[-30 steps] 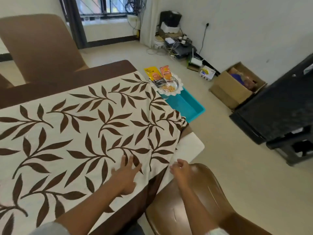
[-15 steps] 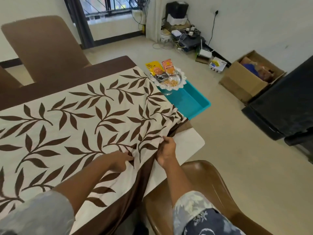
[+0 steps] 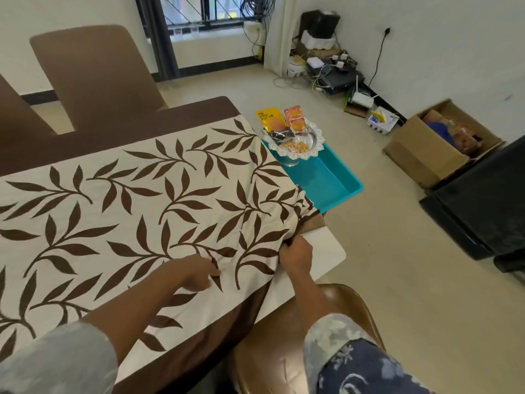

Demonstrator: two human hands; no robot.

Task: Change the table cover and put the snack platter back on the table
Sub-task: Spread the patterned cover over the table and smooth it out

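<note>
A cream table cover point(image 3: 119, 211) with brown leaf print and a brown border lies across the table. Its right end is bunched up, leaving the white table corner point(image 3: 324, 251) bare. My left hand point(image 3: 196, 273) pinches a fold of the cover near the front edge. My right hand point(image 3: 295, 254) grips the bunched right edge of the cover. The snack platter point(image 3: 295, 140), a glass bowl with a lacy rim, nuts and snack packets, stands off the table in a teal tray point(image 3: 326, 180) beyond the table's right end.
A brown chair point(image 3: 284, 345) stands right under my right arm at the table's front. Two more brown chairs point(image 3: 93, 78) stand behind the table. On the floor to the right are a cardboard box point(image 3: 431, 155), a black cabinet point(image 3: 483, 206), and cables and devices point(image 3: 335, 72) by the wall.
My left hand went from lying flat to pinching the cover. My right hand rose from the chair to the cover's right edge and gripped it. The view has shifted slightly.
</note>
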